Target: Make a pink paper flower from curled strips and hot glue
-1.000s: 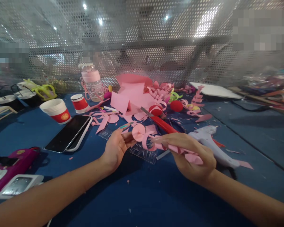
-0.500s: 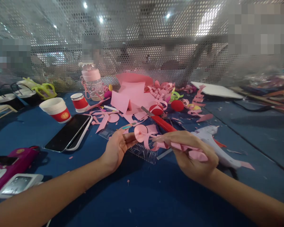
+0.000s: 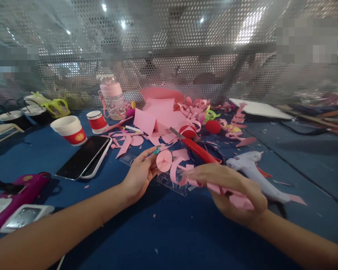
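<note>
Your left hand [image 3: 138,176] pinches the small pink paper disc [image 3: 164,160] at the coiled end of a pink paper spiral strip [image 3: 186,176], fingers closed on it just above the clear ruler [image 3: 171,180] lying on the blue tabletop [image 3: 169,232]. Your right hand [image 3: 231,191] is closed around the other end of the strip, the loose tail poking out past your palm. Compared with a second ago, the disc has turned more squarely toward you and sits a little higher, and your right hand has slid slightly lower and to the right — so the strip between your hands looks drawn out a bit longer, the coil loosening rather than tightening. The hands stay near each other, joined by the paper alone. Just beyond your right hand lies the white glue gun [image 3: 253,172], untouched, and the red utility knife [image 3: 198,150] rests behind the disc. Further back are pink paper sheets [image 3: 157,116] and curled offcuts; to the left, a phone [image 3: 84,157] and two paper cups [image 3: 70,130].
</note>
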### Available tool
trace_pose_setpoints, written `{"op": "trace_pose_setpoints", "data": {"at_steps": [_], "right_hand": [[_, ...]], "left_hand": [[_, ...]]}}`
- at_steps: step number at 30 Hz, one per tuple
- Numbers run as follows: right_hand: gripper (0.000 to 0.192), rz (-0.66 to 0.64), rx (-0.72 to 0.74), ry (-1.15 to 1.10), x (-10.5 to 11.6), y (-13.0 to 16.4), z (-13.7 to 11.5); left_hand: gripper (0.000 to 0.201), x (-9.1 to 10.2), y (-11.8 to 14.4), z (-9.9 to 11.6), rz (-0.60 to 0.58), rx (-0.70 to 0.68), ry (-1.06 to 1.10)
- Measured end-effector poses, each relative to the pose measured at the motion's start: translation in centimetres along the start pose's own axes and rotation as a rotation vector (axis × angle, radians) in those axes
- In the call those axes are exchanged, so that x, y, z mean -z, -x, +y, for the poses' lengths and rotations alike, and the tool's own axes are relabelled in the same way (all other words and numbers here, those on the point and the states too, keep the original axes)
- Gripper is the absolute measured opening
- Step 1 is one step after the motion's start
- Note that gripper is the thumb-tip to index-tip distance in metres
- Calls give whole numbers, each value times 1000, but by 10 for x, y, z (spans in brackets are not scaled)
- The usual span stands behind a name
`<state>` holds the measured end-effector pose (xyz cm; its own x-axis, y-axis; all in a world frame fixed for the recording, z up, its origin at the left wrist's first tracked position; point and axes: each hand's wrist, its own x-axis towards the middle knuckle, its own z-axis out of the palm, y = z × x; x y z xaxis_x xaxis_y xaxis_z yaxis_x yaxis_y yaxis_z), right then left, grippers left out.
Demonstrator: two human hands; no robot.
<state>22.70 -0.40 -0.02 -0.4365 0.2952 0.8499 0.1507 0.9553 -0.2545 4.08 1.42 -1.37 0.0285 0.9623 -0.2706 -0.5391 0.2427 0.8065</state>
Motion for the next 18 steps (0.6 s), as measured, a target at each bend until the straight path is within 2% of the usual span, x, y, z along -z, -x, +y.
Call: {"op": "trace_pose_setpoints", "data": {"at_steps": [3,5,8,13,18], "right_hand": [[36,-180,48,44,6,-4,-10],[38,-221,46,85,9,-5,-14],[37,-200,52,99,8,-5,-13],[33,-126,203,114,1,-3,-1],[30,-124,199,139,3,-1,-3]], "left_hand": [[22,1,-1,0,-61,29,3],[26,1,-1,-1,-81,50,11],[28,1,-1,-1,-99,64,23],[19,0,3,-2,-125,51,-14],[12,0,3,-5,-114,-15,-76]]}}
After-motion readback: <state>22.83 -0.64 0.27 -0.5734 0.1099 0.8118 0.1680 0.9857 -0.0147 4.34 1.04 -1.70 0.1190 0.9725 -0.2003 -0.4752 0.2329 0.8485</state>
